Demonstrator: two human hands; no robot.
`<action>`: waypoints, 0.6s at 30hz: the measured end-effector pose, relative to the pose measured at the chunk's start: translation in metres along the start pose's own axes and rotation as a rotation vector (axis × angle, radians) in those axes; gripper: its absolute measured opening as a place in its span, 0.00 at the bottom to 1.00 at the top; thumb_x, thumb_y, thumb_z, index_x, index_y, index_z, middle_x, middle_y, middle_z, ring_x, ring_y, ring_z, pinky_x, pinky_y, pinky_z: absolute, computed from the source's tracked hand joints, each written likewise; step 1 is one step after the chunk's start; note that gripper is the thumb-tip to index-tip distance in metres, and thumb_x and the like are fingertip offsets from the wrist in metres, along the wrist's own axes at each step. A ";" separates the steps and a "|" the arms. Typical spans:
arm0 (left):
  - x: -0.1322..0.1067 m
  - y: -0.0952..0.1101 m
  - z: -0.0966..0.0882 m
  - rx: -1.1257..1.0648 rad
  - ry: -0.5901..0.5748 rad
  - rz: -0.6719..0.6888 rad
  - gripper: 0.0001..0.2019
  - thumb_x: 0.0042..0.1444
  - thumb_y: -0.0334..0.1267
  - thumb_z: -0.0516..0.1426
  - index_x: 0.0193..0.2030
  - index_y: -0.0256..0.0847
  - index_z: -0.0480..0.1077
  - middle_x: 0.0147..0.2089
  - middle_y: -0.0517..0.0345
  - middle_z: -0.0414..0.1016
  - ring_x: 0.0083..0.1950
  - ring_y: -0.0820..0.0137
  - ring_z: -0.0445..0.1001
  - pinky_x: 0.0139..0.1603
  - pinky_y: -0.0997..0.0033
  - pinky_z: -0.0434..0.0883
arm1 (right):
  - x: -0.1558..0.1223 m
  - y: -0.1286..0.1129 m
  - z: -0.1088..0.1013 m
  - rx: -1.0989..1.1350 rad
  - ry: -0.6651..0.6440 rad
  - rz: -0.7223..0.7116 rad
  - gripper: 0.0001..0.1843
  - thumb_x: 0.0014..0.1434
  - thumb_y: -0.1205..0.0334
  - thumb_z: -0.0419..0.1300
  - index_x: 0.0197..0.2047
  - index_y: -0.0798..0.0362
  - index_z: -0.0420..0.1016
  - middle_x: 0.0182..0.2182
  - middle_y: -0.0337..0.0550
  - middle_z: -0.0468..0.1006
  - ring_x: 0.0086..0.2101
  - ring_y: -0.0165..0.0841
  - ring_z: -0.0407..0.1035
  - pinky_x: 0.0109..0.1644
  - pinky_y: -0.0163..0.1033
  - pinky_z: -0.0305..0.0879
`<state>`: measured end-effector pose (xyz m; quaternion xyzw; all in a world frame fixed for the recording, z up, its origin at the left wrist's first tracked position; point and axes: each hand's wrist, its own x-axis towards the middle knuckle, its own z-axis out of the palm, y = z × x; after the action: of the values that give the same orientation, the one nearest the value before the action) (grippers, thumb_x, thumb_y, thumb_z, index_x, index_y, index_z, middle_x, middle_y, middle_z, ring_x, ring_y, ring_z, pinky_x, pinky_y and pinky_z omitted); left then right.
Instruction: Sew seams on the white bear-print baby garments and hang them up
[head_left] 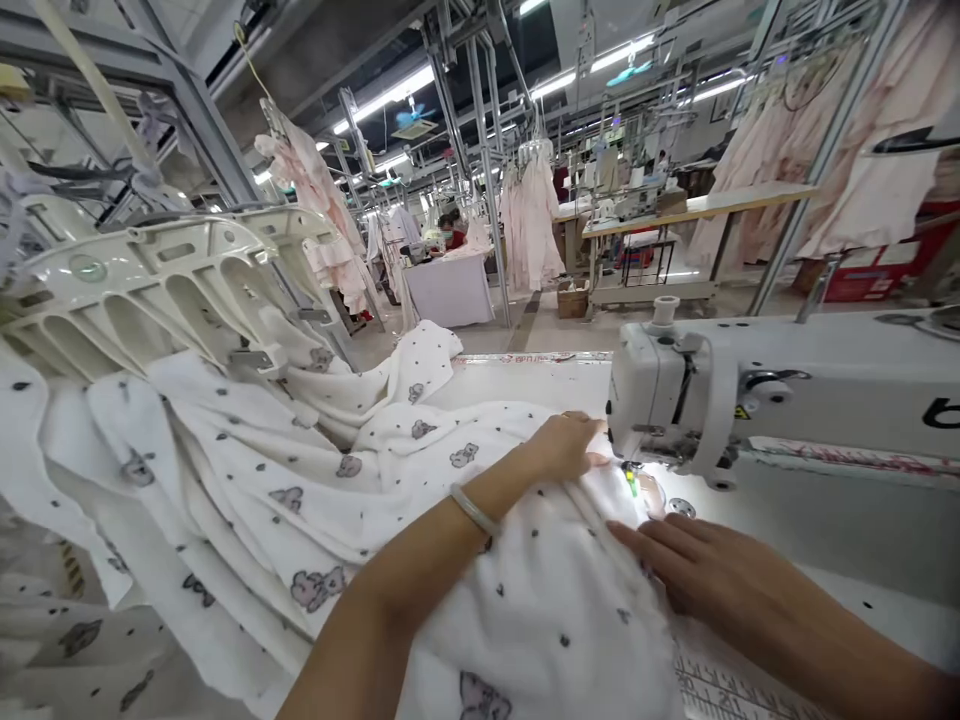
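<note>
White fleecy fabric (555,600) printed with grey bears and dots spreads across the sewing table and under my arms. My left hand (574,445), a bangle on its wrist, is closed on the fabric just left of the needle area. My right hand (694,555) lies at the fabric's right edge, in front of the presser foot, its fingers bent and closed on that edge. The white sewing machine (675,390) stands over the fabric, its lamp lighting the needle area. Glare and my fingers partly hide the stitching spot.
Cream plastic hanger clamps (157,260) at left carry more of the printed cloth. A measuring scale (720,690) runs along the table's near edge. Pink garments (529,215) hang behind, near other worktables (697,205). A person (454,230) sits farther back.
</note>
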<state>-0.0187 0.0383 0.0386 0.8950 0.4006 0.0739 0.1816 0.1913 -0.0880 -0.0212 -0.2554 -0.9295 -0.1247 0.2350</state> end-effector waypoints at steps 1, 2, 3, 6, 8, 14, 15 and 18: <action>0.003 -0.004 0.002 -0.005 -0.006 -0.035 0.10 0.65 0.39 0.63 0.49 0.36 0.72 0.56 0.42 0.76 0.63 0.50 0.71 0.62 0.55 0.70 | 0.003 0.004 0.002 -0.045 0.008 -0.074 0.25 0.62 0.80 0.51 0.60 0.58 0.73 0.39 0.50 0.81 0.36 0.43 0.77 0.36 0.45 0.78; 0.004 -0.007 0.003 -0.014 -0.016 -0.068 0.12 0.63 0.42 0.64 0.47 0.36 0.72 0.54 0.42 0.77 0.60 0.49 0.73 0.60 0.54 0.71 | 0.005 0.007 0.003 -0.067 0.011 -0.132 0.23 0.62 0.80 0.50 0.56 0.58 0.75 0.38 0.50 0.80 0.35 0.42 0.76 0.37 0.46 0.77; 0.003 -0.010 0.002 -0.030 -0.030 -0.092 0.13 0.63 0.44 0.65 0.45 0.37 0.72 0.50 0.44 0.78 0.56 0.50 0.74 0.58 0.55 0.71 | 0.007 0.008 0.003 -0.072 0.014 -0.166 0.20 0.63 0.79 0.51 0.53 0.58 0.76 0.40 0.51 0.80 0.36 0.42 0.75 0.38 0.47 0.76; -0.016 -0.018 -0.004 -0.105 -0.085 -0.108 0.12 0.62 0.46 0.64 0.39 0.40 0.71 0.40 0.55 0.78 0.45 0.59 0.75 0.50 0.62 0.71 | 0.005 0.003 -0.004 -0.009 0.020 -0.203 0.16 0.68 0.76 0.50 0.52 0.58 0.76 0.44 0.52 0.81 0.39 0.41 0.76 0.42 0.46 0.76; -0.036 -0.019 -0.010 -0.167 -0.100 -0.096 0.10 0.62 0.44 0.62 0.38 0.41 0.70 0.40 0.58 0.78 0.43 0.63 0.75 0.47 0.67 0.70 | 0.003 -0.003 -0.013 0.043 0.032 -0.212 0.18 0.70 0.75 0.48 0.56 0.59 0.75 0.46 0.52 0.83 0.41 0.40 0.77 0.43 0.44 0.76; -0.080 -0.004 -0.024 -0.325 -0.074 -0.099 0.13 0.55 0.30 0.55 0.47 0.41 0.72 0.50 0.58 0.78 0.49 0.66 0.76 0.47 0.72 0.71 | 0.007 -0.013 -0.031 0.112 0.002 -0.237 0.23 0.73 0.75 0.42 0.59 0.61 0.75 0.49 0.52 0.84 0.40 0.37 0.78 0.42 0.41 0.77; -0.082 0.000 -0.024 -0.336 -0.068 -0.108 0.15 0.55 0.30 0.55 0.50 0.41 0.73 0.50 0.57 0.79 0.49 0.65 0.76 0.47 0.71 0.70 | 0.009 -0.013 -0.031 0.114 0.004 -0.230 0.23 0.73 0.75 0.42 0.58 0.61 0.75 0.49 0.52 0.84 0.40 0.37 0.78 0.42 0.41 0.77; -0.083 0.013 -0.022 -0.310 -0.112 -0.134 0.16 0.58 0.41 0.62 0.53 0.43 0.75 0.45 0.57 0.79 0.45 0.62 0.75 0.44 0.68 0.69 | 0.010 -0.013 -0.028 0.087 0.074 -0.194 0.23 0.72 0.77 0.42 0.58 0.61 0.75 0.51 0.52 0.84 0.44 0.38 0.78 0.47 0.42 0.77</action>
<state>-0.0718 -0.0257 0.0646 0.8303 0.4323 0.0727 0.3441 0.1868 -0.1049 0.0065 -0.1489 -0.9451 -0.1157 0.2668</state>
